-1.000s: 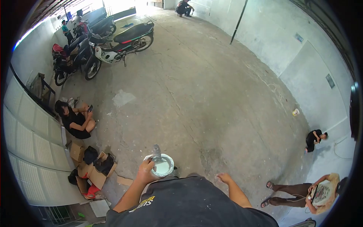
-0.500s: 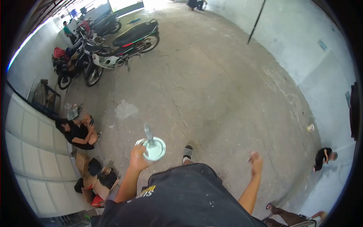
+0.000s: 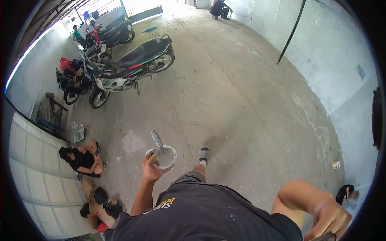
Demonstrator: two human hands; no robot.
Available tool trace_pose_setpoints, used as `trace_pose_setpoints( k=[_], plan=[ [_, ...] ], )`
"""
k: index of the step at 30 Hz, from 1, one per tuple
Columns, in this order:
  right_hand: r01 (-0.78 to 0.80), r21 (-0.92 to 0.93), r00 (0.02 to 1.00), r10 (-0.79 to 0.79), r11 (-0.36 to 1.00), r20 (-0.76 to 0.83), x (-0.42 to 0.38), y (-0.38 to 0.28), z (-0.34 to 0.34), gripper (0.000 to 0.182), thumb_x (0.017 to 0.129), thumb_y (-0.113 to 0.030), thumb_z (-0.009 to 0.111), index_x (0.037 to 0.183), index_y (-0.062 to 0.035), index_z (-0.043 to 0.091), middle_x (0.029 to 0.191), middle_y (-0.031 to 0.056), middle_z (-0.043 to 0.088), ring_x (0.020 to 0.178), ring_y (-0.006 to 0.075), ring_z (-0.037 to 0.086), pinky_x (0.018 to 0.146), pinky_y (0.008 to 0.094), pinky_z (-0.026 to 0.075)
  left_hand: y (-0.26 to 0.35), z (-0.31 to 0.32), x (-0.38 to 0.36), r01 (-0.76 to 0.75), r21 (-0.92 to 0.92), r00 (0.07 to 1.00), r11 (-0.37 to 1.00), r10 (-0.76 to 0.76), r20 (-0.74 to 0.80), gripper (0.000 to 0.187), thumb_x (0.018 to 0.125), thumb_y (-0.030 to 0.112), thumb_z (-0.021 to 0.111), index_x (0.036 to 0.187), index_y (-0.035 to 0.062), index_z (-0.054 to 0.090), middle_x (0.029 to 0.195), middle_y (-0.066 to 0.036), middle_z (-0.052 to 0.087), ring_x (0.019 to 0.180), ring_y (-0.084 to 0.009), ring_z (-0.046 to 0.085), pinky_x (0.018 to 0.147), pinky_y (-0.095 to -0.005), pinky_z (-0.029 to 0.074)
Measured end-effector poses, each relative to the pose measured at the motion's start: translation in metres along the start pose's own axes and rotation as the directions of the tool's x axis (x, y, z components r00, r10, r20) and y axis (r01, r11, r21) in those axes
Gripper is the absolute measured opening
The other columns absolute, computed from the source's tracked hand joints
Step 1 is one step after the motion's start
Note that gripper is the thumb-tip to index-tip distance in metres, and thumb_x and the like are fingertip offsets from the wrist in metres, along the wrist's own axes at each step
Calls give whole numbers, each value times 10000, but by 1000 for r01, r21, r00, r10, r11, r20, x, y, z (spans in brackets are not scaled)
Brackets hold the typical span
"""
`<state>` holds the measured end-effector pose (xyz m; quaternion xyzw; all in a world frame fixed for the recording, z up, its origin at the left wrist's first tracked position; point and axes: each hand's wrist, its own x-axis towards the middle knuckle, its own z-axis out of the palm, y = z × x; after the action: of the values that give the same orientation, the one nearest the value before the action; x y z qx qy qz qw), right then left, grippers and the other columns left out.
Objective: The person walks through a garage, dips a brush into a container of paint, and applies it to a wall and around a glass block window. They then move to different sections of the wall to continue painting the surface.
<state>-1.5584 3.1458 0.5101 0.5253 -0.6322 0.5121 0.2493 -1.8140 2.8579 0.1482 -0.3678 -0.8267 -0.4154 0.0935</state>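
My left hand (image 3: pixel 151 165) grips a white-rimmed tub (image 3: pixel 174 164) by its side, fingers wrapped round the edge. Out of the tub leans a smeared tool handle (image 3: pixel 157 139), close to my thumb and fingers; the tool's lower end is hidden. White smears coat the rim and my fingertips. On the lower right my right hand (image 3: pixel 330 219) is bent back near my body, its fingers curled downward. A dark curved object (image 3: pixel 327 237) shows just below those fingers at the frame's edge, and I cannot tell whether they hold anything.
Several motorbikes (image 3: pixel 136 62) stand ahead on the left. A seated person (image 3: pixel 84 162) is by the white shutter (image 3: pixel 40 160), with open cardboard boxes (image 3: pixel 96 207) nearby. Another person (image 3: pixel 346 193) and a small tub (image 3: pixel 336 165) are near the right wall. A dark pole (image 3: pixel 291 32) leans there.
My right hand has come back from out in front to the lower right, elbow bent. The tub's pale contents, visible before, show less now. My foot has stepped forward and the view has shifted.
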Motion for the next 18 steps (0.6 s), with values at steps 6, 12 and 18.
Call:
trace_pose_setpoints(
  k=[6, 12, 18],
  plan=[
    [-92, 138, 996, 91, 986, 19, -22, 98, -139, 132, 903, -38, 588, 866, -76, 709, 639, 9, 573, 507, 92, 524, 476, 225, 403, -24, 90, 150, 19, 23, 997, 1000, -21, 81, 540, 453, 184, 972, 851, 8, 653, 1129, -198, 648, 972, -306, 668, 739, -352, 561],
    [77, 312, 977, -8, 947, -215, -55, 174, -267, 167, 885, -7, 588, 801, -100, 698, 709, 29, 638, 547, 107, 557, 524, 240, 451, -19, 172, 321, 16, -44, 987, 999, -9, 163, 537, 488, 183, 950, 926, 14, 689, 1149, -184, 652, 1016, -343, 634, 820, -397, 548],
    [68, 207, 857, 49, 976, -512, -122, 241, -361, 291, 967, -130, 555, 699, -112, 669, 759, 85, 691, 606, 201, 676, 554, 324, 553, -26, 266, 458, -75, -68, 987, 995, 84, 138, 542, 444, 191, 984, 766, 8, 588, 1143, -197, 640, 991, -316, 659, 806, -395, 556]
  ],
)
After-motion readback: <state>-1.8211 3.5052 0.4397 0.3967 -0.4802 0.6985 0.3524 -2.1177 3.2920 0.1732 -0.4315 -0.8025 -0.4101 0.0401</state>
